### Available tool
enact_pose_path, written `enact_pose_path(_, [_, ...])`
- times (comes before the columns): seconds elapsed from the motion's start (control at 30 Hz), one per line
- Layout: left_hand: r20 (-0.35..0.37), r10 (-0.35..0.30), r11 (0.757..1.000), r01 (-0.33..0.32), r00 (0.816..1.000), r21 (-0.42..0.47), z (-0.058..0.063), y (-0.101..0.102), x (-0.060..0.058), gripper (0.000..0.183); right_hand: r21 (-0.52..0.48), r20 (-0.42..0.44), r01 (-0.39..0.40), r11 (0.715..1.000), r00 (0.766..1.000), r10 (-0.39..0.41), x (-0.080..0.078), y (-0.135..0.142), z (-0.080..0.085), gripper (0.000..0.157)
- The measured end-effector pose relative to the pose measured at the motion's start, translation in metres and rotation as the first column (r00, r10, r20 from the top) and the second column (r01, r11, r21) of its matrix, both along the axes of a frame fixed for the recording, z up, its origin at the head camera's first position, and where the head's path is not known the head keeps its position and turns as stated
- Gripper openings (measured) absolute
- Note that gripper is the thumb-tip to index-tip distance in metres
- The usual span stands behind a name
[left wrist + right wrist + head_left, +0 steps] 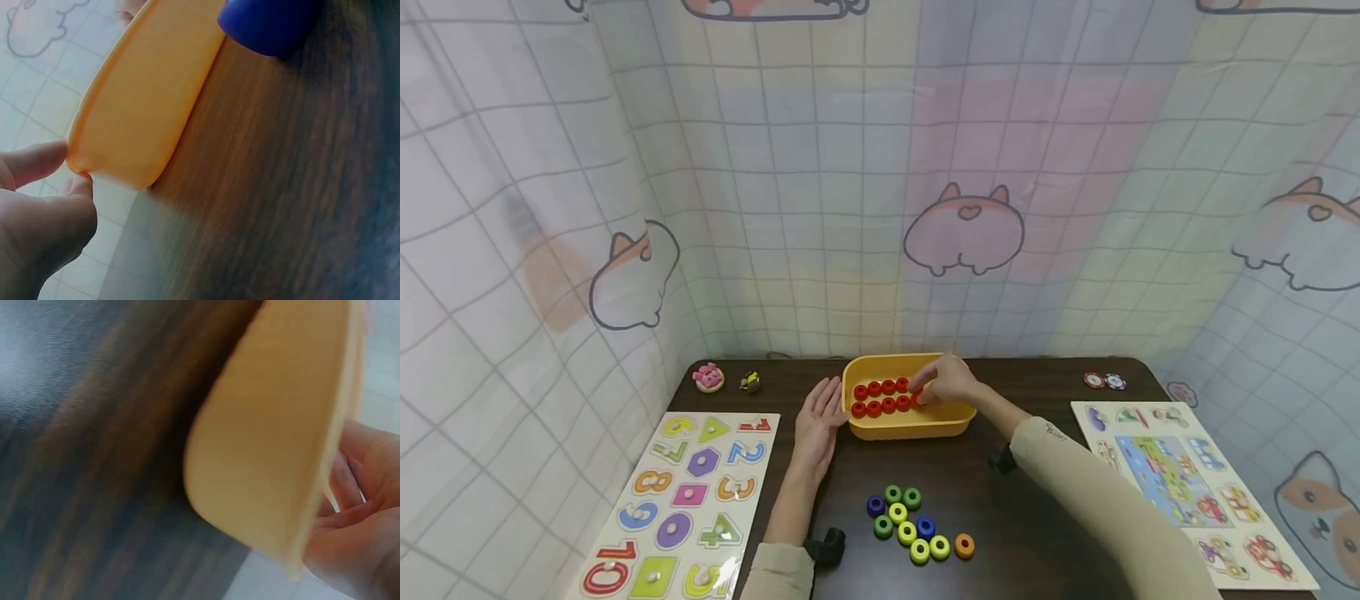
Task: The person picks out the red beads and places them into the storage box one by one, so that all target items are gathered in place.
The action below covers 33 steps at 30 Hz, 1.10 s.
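Two rows of small red rings sit inside a yellow plastic tray. My right hand reaches over the tray's right part, its thumb and forefinger pinching a red ring at the rows' right end. In the right wrist view the tray wall hides the fingertips. Beside the tray's left end, my left hand has its fingers extended; the thumb touches the front left corner. The left wrist view has the thumb and a finger against the tray rim.
In front of the tray lie loose green, yellow, blue and orange rings. A number puzzle board is at left, a picture puzzle board at right. Small toys and chips stand at the back.
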State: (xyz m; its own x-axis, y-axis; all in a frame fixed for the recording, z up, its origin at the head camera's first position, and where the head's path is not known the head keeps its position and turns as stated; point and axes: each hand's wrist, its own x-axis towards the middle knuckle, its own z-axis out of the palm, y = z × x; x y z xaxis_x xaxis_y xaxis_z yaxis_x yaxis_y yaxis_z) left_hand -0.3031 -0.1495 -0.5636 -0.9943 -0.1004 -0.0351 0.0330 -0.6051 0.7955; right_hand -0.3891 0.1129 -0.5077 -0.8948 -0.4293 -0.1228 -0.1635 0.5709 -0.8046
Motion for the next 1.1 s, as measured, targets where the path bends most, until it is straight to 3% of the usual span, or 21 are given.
enact_pose_path(0.13, [0.011,0.011,1.000,-0.011,1.000,0.000,0.000,0.001,-0.001,0.078,0.000,0.004,0.014,1.000,1.000,-0.014,0.000,-0.001,-0.009,0.023])
enact_pose_path(0.43, [-0.028,0.006,1.000,-0.007,1.000,-0.023,0.002,-0.001,-0.001,0.079,0.088,-0.068,0.046,0.995,0.997,-0.040,-0.002,0.000,-0.007,0.023])
enact_pose_path(0.7, [-0.011,0.004,1.000,-0.004,1.000,-0.018,0.003,-0.003,-0.001,0.078,0.284,-0.265,0.049,0.957,0.964,0.029,0.000,0.001,-0.003,0.023])
enact_pose_path(0.87, [-0.007,0.004,1.000,-0.004,1.000,-0.015,0.004,-0.004,-0.002,0.078,0.228,-0.255,0.017,0.974,0.966,0.042,-0.002,-0.001,-0.008,0.024])
enact_pose_path(1.1, [-0.003,0.003,1.000,-0.003,1.000,-0.025,0.004,-0.005,-0.003,0.080,0.229,-0.254,0.060,0.972,0.967,0.000,0.003,-0.006,-0.012,0.021])
